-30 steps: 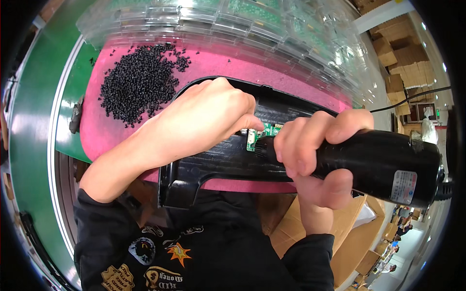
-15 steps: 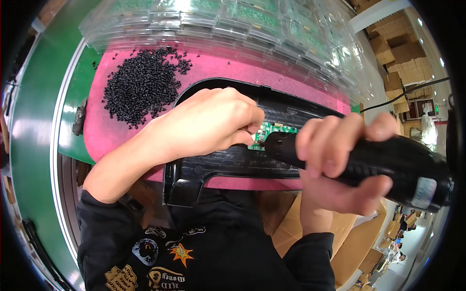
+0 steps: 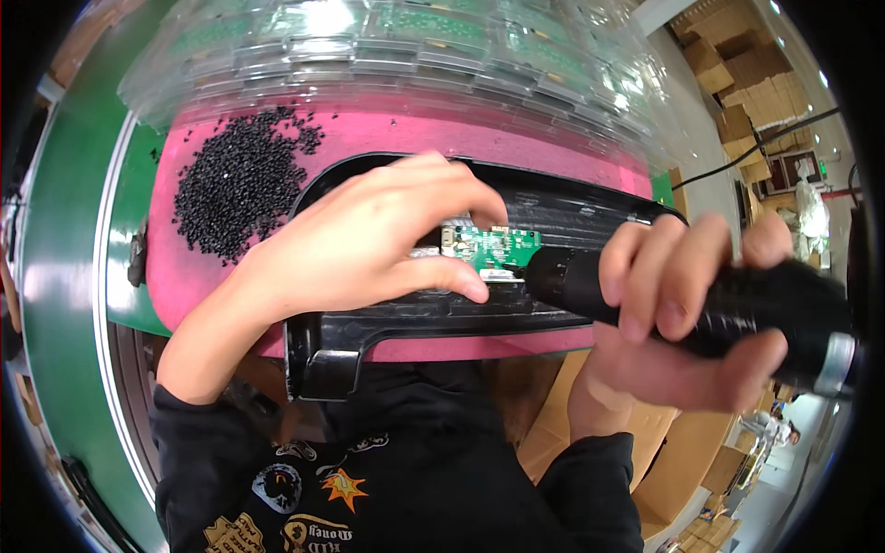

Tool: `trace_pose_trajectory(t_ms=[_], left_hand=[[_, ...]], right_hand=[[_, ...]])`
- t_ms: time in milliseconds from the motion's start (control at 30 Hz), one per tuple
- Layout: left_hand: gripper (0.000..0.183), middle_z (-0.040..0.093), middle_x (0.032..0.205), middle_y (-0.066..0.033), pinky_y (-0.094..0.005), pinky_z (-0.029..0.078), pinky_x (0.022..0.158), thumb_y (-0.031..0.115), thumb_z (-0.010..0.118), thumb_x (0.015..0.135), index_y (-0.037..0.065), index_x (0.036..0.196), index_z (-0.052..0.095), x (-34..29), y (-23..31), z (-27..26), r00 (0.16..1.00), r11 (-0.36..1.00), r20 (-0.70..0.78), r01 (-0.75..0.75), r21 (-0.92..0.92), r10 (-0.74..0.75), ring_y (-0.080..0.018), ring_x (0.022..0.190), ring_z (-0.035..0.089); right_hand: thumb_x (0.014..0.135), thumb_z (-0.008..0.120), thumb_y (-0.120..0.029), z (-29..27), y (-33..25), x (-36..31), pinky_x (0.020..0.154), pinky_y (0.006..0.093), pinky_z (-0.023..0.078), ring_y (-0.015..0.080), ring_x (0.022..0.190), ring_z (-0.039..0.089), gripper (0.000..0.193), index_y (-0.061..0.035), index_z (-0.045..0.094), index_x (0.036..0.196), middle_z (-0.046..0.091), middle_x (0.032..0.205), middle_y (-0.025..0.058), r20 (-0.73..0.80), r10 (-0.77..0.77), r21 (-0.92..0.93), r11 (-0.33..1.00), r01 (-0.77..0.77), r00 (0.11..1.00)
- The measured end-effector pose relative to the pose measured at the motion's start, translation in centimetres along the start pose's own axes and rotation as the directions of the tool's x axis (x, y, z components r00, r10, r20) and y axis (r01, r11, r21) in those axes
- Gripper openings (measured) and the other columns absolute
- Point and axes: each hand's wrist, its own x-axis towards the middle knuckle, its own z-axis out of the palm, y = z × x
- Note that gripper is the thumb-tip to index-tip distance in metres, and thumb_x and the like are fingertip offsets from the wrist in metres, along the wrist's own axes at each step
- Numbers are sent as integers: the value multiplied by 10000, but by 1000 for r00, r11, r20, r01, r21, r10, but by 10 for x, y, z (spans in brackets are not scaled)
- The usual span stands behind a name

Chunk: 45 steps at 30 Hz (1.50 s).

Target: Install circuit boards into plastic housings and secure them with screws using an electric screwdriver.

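A green circuit board (image 3: 513,243) lies inside a long black plastic housing (image 3: 433,321) on the pink mat. My left hand (image 3: 355,235) is over the board's left end, thumb and forefinger spread to either side of it, with nothing seen between them. In my right hand (image 3: 678,313) is a black electric screwdriver (image 3: 556,274), held nearly level. Its nose points left at the board's right part, and the tip is too dark to tell whether it touches a screw.
Small black screws (image 3: 244,175) are heaped on the pink mat (image 3: 373,131) at the left. Stacked clear plastic trays (image 3: 406,55) with green boards fill the far side. A green surface (image 3: 69,276) with a metal edge runs along the left, and cardboard boxes (image 3: 678,452) stand at the lower right.
My left thumb and forefinger have parted from a pinch near the screwdriver's nose, and that hand has drawn back left. The screwdriver has shifted slightly right, uncovering more of the board.
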Motion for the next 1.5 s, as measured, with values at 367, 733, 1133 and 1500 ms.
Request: trace_pose_trajectory(t_ms=[367,733,1133,1500], left_hand=[[480,473,1048,-124,-385,341,962,454,582,861,36,1018,407,2,-14,-10,989,989,-131,-57,138,75,-263,998,424],[215,434,949,-116,-335,393,875,-93,493,796,9,955,391,5,-17,-5,947,992,-319,72,106,-35,-259,893,428],[224,565,971,-110,-374,424,882,-31,661,751,23,952,578,9,-13,-9,993,934,-115,50,353,-10,-293,954,543],[293,658,955,-87,-386,494,727,217,782,751,15,934,672,9,-7,-1,971,947,75,-237,216,226,-289,867,608]], right_hand=[[920,594,-415,-42,11,-14,486,291,393,117,455,417,421,-73,457,1124,458,625,11,-202,82,-233,964,-129,976],[895,629,-440,-44,15,-14,481,290,398,116,446,416,452,-90,453,1121,465,618,2,-194,100,-217,966,-142,976],[899,625,-443,-47,19,-15,470,285,390,110,445,413,455,-90,447,1124,466,621,-1,-197,112,-233,960,-158,974],[963,541,-470,-15,4,8,577,299,418,113,555,482,454,-111,446,1223,512,746,-8,4,85,129,988,-84,996]])
